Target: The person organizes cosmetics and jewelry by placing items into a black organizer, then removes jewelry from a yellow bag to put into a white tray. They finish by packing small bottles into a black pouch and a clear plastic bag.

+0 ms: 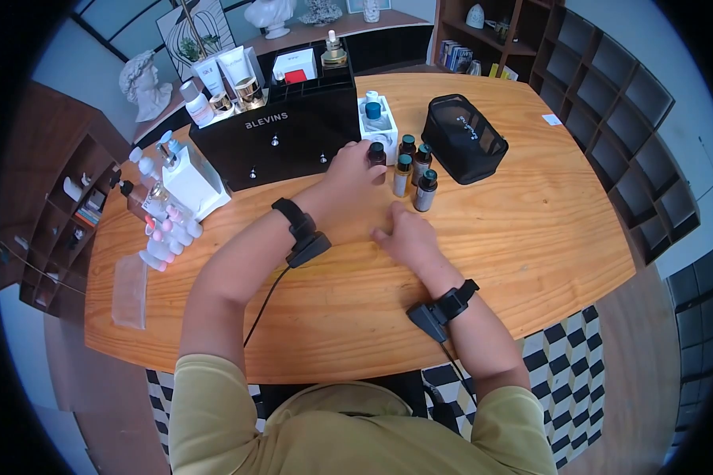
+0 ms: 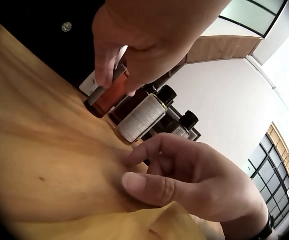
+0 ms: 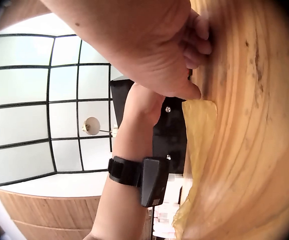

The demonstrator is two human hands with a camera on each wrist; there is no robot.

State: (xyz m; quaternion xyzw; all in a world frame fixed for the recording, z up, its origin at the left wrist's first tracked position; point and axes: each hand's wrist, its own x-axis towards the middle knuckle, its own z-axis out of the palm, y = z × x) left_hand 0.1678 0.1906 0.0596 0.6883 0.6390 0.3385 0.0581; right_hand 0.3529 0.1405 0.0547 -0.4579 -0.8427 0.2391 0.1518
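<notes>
The left hand point(image 1: 352, 178) pinches a small dark bottle point(image 1: 377, 153) from above, beside the black organizer's front. Its fingers hang down around a reddish-brown bottle point(image 2: 115, 92) in the left wrist view. Several small bottles with dark caps, one of them amber point(image 1: 402, 176), stand upright just right of the held one. Nearer the body, the right hand point(image 1: 410, 240) lies low over the wood with nothing in its grip. Its fingers are loosely bent, seen as the lower hand point(image 2: 194, 180) in the left wrist view.
A black organizer point(image 1: 293, 131) with cosmetics stands behind. To its right are a white holder point(image 1: 387, 127) and a black mesh case point(image 1: 463, 142). Pump bottles, a white dispenser point(image 1: 192, 184) and a translucent pink sheet point(image 1: 130, 291) occupy the left. Yellow material point(image 3: 200, 130) shows in the right wrist view.
</notes>
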